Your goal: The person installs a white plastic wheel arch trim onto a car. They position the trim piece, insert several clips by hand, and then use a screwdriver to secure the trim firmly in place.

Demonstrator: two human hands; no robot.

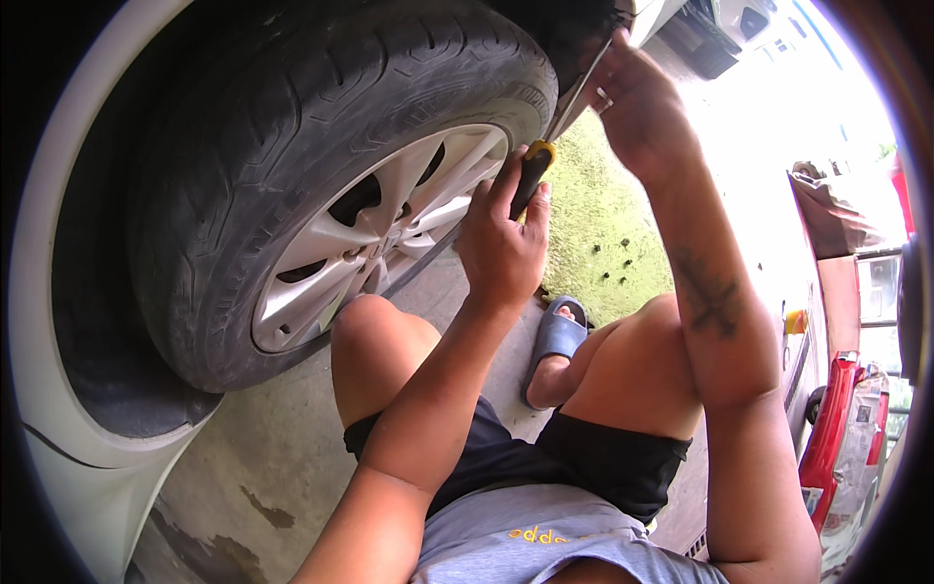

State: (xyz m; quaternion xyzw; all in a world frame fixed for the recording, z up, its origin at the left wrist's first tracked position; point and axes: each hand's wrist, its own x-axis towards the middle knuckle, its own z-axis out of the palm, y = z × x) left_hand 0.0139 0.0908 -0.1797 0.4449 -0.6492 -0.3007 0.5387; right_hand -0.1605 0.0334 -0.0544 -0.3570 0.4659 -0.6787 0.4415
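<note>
My left hand (506, 229) is closed around the black and yellow handle of a screwdriver (533, 175). Its long metal shaft slants up and to the right, toward the dark edge of the wheel arch (584, 24). Close to the shaft's far end is my right hand (637, 112), raised, with a ring on one finger. Some of its fingers reach into shadow under the car's body, so what they touch is hidden. Just left of both hands stands a car wheel, with a black tire (321, 107) and a silver multi-spoke rim (389, 238).
Several small dark pieces (623, 261) lie on the green floor patch (584, 195) beyond my blue slipper (559, 336). The light-coloured car body (88, 487) curves along the left. At the far right is a red and grey car part (837, 438). Another vehicle (700, 39) shows at the top.
</note>
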